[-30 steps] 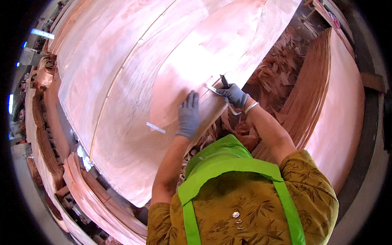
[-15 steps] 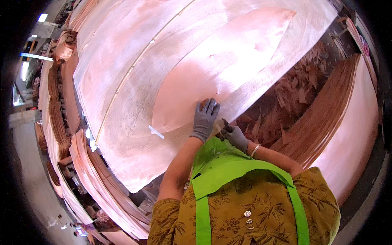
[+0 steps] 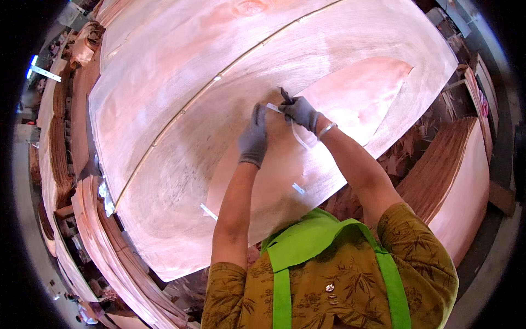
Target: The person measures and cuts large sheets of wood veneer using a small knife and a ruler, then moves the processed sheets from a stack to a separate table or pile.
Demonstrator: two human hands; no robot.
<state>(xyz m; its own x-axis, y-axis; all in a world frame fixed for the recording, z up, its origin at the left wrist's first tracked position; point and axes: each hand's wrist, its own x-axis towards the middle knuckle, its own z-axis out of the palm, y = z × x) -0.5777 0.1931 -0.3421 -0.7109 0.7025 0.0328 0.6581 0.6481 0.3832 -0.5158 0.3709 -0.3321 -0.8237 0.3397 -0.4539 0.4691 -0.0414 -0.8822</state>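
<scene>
My left hand [image 3: 253, 141], in a grey glove, is over a pinkish oval veneer piece [image 3: 339, 82]. Its fingers are drawn together at the end of a short white tape strip [image 3: 273, 107]. The strip spans to my gloved right hand [image 3: 301, 113], which is closed around a small dark tool [image 3: 285, 96]; its exact kind is hard to make out. From under the right hand, a longer thin tape [image 3: 299, 137] hangs in a curve. Two short white tape pieces, one [image 3: 298, 188] on the veneer and another [image 3: 208, 211] at its edge, lie nearer me.
Beneath the oval piece is a large veneer sheet [image 3: 159, 230], crossed by a thin taut-looking strip [image 3: 181, 113]. Thick veneer stacks stand at the right [image 3: 438, 164] and left [image 3: 57, 148]. Broken veneer scraps [image 3: 392, 164] fill the gap beside the right stack.
Both hands have moved forward over the veneer; the right came up from the near edge. A tape strip now shows between them. A tape piece lies uncovered near where the left hand was.
</scene>
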